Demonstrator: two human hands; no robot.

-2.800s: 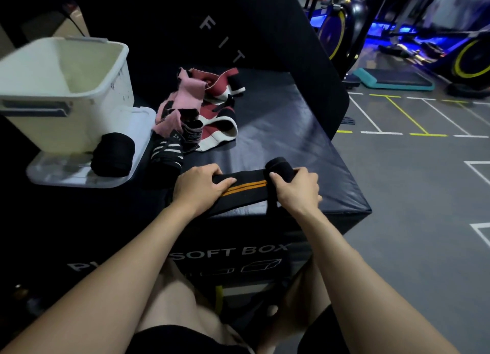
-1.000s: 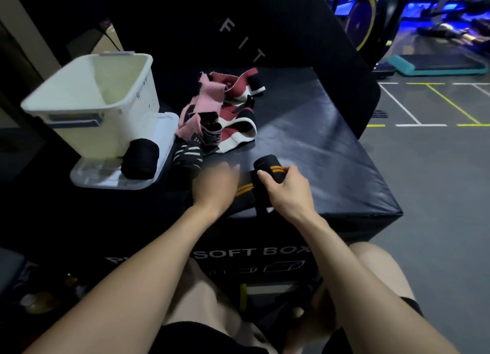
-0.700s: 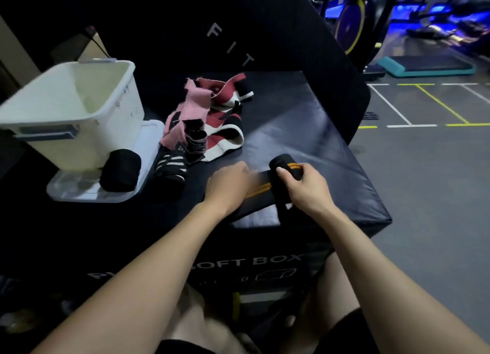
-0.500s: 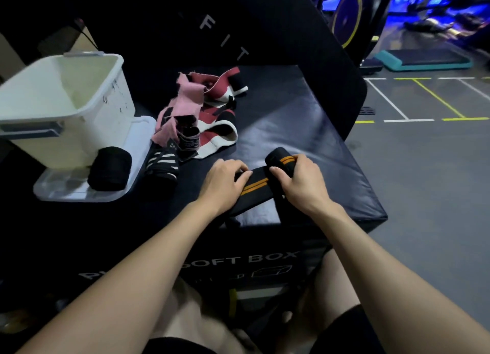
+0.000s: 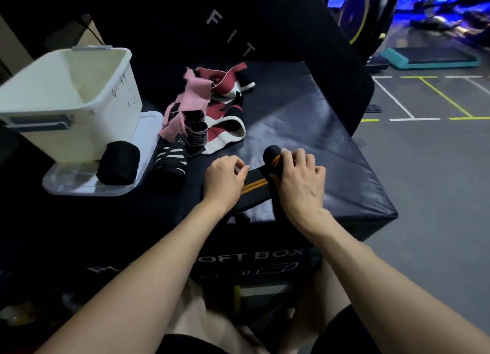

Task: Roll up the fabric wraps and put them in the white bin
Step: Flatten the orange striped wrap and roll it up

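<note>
Two hands work one black wrap with orange stripes: the right hand grips its rolled end and the left hand holds the flat length beside it. Left of that grip stand one white bin on one clear lid, one rolled black wrap and one black-and-white striped wrap. Beyond the grip lies one tangled heap of pink, red and white wraps, too jumbled to count singly.
</note>
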